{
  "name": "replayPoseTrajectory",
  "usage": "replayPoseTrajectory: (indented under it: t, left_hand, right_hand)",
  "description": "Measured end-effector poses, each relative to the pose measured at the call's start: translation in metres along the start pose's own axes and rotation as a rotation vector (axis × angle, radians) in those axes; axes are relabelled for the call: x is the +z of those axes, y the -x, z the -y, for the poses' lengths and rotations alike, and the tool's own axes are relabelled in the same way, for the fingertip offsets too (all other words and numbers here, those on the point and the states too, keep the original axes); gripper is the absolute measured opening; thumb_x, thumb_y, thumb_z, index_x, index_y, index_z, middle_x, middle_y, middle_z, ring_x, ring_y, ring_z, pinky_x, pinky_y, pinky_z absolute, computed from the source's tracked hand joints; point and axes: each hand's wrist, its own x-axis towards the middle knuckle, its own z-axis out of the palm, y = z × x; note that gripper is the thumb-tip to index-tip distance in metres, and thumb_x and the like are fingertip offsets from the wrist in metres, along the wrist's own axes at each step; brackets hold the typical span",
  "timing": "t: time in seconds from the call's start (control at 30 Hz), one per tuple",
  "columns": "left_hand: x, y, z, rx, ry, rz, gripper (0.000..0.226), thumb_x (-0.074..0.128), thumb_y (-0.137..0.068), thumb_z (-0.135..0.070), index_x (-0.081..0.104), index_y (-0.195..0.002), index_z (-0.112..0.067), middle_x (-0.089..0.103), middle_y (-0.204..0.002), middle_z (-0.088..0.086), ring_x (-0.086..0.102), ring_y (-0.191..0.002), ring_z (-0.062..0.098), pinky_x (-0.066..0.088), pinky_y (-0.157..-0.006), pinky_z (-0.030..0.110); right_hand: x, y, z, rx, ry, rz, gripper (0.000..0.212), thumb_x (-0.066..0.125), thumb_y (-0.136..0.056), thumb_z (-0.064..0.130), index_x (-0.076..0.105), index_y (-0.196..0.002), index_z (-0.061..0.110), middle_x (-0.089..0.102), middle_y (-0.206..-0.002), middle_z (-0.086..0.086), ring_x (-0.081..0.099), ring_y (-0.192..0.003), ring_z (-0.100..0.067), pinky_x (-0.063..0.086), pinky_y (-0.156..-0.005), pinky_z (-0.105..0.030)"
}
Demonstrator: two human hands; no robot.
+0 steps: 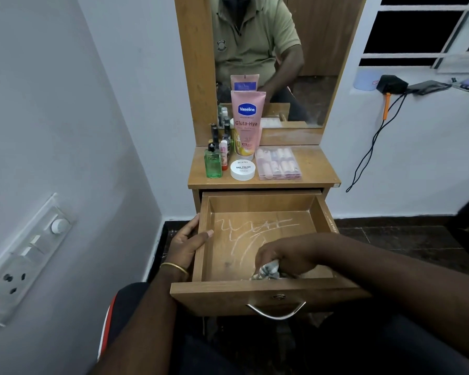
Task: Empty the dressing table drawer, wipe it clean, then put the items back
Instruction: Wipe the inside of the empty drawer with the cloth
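Observation:
The wooden drawer (257, 203) is pulled out, with white streaks (252, 231) across its floor and no items inside. My right hand (279, 259) grips a crumpled cloth (268, 272) against the floor at the near right. My left hand (190, 240) holds the drawer's left wall, thumb inside. On the tabletop (317, 174) stand a pink Vaseline tube (247, 123), a green bottle (213, 165), a white nail polish jar (243, 169), a clear box of press-on nails (279, 163) and several small bottles (222, 136).
A mirror (309, 63) rises behind the tabletop. The drawer front has a metal handle (276, 311). A switch panel (27, 255) is on the left wall. A black cable (371, 152) hangs from a ledge at the right. My knees are under the drawer.

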Motion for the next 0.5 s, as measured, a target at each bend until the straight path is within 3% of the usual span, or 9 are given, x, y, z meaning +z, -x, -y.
replayPoseTrajectory:
  t: [0.1,0.17,0.27,0.33,0.5]
  left_hand:
    - [0.000,-0.001,0.001,0.011,0.005,0.000,0.055,0.070,-0.085,-0.009,0.057,-0.135,-0.028,0.074,-0.108,0.000,0.071,-0.096,0.023,0.061,-0.075,0.032]
    - [-0.001,-0.002,0.002,0.013,0.009,0.002,0.055,0.071,-0.085,-0.009,0.056,-0.135,-0.028,0.074,-0.108,0.000,0.071,-0.096,0.023,0.060,-0.076,0.033]
    - [-0.002,-0.004,0.004,0.007,0.008,0.003,0.056,0.071,-0.085,-0.009,0.057,-0.136,-0.028,0.074,-0.109,0.001,0.071,-0.098,0.025,0.060,-0.078,0.034]
    - [-0.002,-0.005,0.004,0.011,0.009,0.005,0.056,0.071,-0.085,-0.010,0.057,-0.135,-0.029,0.074,-0.108,0.000,0.071,-0.098,0.024,0.060,-0.077,0.034]
    - [-0.003,-0.007,0.008,0.009,0.006,0.017,0.055,0.071,-0.085,-0.010,0.057,-0.133,-0.032,0.074,-0.111,0.002,0.071,-0.099,0.025,0.058,-0.082,0.039]
  right_hand:
    - [0.003,0.014,-0.020,0.080,-0.037,-0.026,0.033,0.050,-0.078,0.010,0.069,-0.083,0.037,0.071,-0.100,-0.004,0.067,-0.091,-0.027,0.054,-0.087,-0.052]
    - [0.002,0.029,-0.030,0.075,-0.024,-0.046,0.038,0.054,-0.084,0.007,0.066,-0.080,0.044,0.067,-0.104,0.003,0.064,-0.094,-0.019,0.053,-0.091,-0.047]
    - [0.005,0.053,-0.041,0.024,-0.029,-0.089,0.031,0.058,-0.088,-0.002,0.072,-0.102,0.021,0.058,-0.114,0.011,0.058,-0.105,-0.008,0.048,-0.096,-0.029]
    - [0.007,0.062,-0.049,-0.014,-0.007,-0.119,0.030,0.060,-0.087,-0.003,0.072,-0.101,0.020,0.057,-0.112,0.013,0.057,-0.103,-0.002,0.046,-0.092,-0.020]
    - [0.000,0.067,-0.067,0.002,0.101,-0.082,0.027,0.064,-0.083,-0.005,0.073,-0.103,0.010,0.063,-0.114,0.000,0.061,-0.106,-0.015,0.048,-0.092,-0.025]
